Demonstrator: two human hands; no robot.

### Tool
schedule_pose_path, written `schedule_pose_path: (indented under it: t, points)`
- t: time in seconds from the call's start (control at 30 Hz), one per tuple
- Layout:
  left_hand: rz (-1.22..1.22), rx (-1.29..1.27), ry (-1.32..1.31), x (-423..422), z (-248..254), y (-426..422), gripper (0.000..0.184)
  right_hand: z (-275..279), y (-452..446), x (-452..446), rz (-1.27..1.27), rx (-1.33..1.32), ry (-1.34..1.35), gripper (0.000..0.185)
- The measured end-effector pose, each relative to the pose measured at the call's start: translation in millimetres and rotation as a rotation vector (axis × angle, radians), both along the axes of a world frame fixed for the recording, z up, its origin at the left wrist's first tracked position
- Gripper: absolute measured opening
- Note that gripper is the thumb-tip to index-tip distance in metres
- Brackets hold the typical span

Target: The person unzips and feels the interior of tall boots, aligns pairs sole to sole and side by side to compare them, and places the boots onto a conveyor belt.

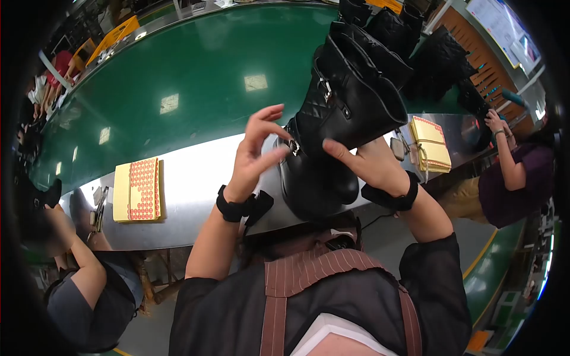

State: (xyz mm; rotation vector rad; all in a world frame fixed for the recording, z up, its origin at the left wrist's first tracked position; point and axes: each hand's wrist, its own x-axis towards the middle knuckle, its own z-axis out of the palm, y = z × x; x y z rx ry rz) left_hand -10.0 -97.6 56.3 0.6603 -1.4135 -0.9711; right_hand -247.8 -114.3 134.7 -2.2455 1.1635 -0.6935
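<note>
A black boot (350, 107) with a quilted panel, straps and silver buckles stands tilted in front of me, its shaft opening toward the upper right. My right hand (380, 167) holds it from the right, thumb against the shaft and the other fingers partly hidden. My left hand (255, 154) is at the boot's left side with fingers curved and apart, thumb and fingertips beside the ankle buckle (294, 146). Whether the fingertips touch the strap I cannot tell. A second black boot shaft (386, 62) shows right behind the first.
Stacks of yellow sticker sheets lie left (122, 193) and right (433, 155) on the metal ledge (190, 172). Beyond it runs a green belt (208, 71). More black boots (442, 59) stand at the upper right. Co-workers sit left (89, 296) and right (516, 178).
</note>
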Motion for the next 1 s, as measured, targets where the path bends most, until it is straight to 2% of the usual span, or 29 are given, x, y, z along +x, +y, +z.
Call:
schedule_pose_path:
  t: [0.03,0.1,0.17,0.23,0.27,0.3,0.37,0.4,0.5,0.57,0.63,0.83,0.87,0.9,0.93,0.97,1.0]
  points:
    - [-0.007,-0.06,-0.212,-7.5,5.5,8.2,0.029,-3.1,3.0,-4.5,0.023,0.001,0.017,0.057]
    - [0.028,-0.098,-0.468,-25.7,18.6,26.6,0.031,-5.9,11.2,-12.6,0.043,-0.026,0.009,0.053]
    - [0.123,-0.186,-0.643,-43.3,23.3,33.9,0.034,-10.4,17.4,-22.7,0.061,-0.058,0.002,0.049]
    - [0.186,-0.209,-0.707,-51.7,22.1,35.1,0.032,-18.7,19.7,-36.4,0.179,-0.05,-0.028,0.043]
    - [0.249,-0.21,-0.786,-54.2,20.4,34.4,0.03,-33.0,14.0,-45.6,0.22,-0.085,-0.084,0.054]
    - [0.315,-0.211,-0.865,-56.4,19.5,33.6,0.029,-44.0,14.3,-51.2,0.22,-0.086,-0.093,0.054]
    - [0.381,-0.253,-0.891,-60.0,19.9,30.5,0.032,-64.7,19.0,-58.8,-0.11,0.134,-0.355,0.071]
    - [0.372,-0.184,-0.872,-59.2,18.7,29.2,0.033,-79.0,16.9,-63.6,-0.096,0.054,-0.255,0.084]
    - [0.372,-0.09,-0.858,-54.7,19.8,24.8,0.037,-112.9,22.7,-52.4,0.036,0.089,-0.092,0.089]
    - [0.313,-0.041,-0.827,-53.5,27.7,26.7,0.039,-100.1,34.8,-35.7,-0.054,0.127,-0.014,0.089]
    - [0.34,-0.112,-0.848,-51.8,31.0,29.5,0.047,-101.9,41.3,-22.8,-0.064,0.067,0.012,0.092]
    - [0.586,-0.004,-0.884,-57.8,67.5,34.8,0.061,-105.0,46.0,-10.9,0.136,0.034,0.003,0.092]
    - [0.654,-0.004,-0.872,-58.6,71.6,32.4,0.064,-101.6,45.6,-12.2,0.137,0.107,-0.036,0.082]
    - [0.731,-0.001,-0.859,-59.0,76.6,30.8,0.066,-100.0,44.6,-16.0,0.162,0.102,-0.038,0.082]
    - [0.748,0.125,-0.842,-62.0,84.7,30.6,0.069,-99.8,42.7,-21.8,0.17,0.072,-0.075,0.075]
    - [0.824,0.027,-0.889,-59.6,80.8,26.4,0.064,-100.0,39.9,-26.7,0.187,0.042,-0.114,0.068]
    - [0.812,0.048,-0.895,-60.0,86.2,25.7,0.058,-102.1,39.0,-32.6,0.173,0.07,-0.157,0.056]
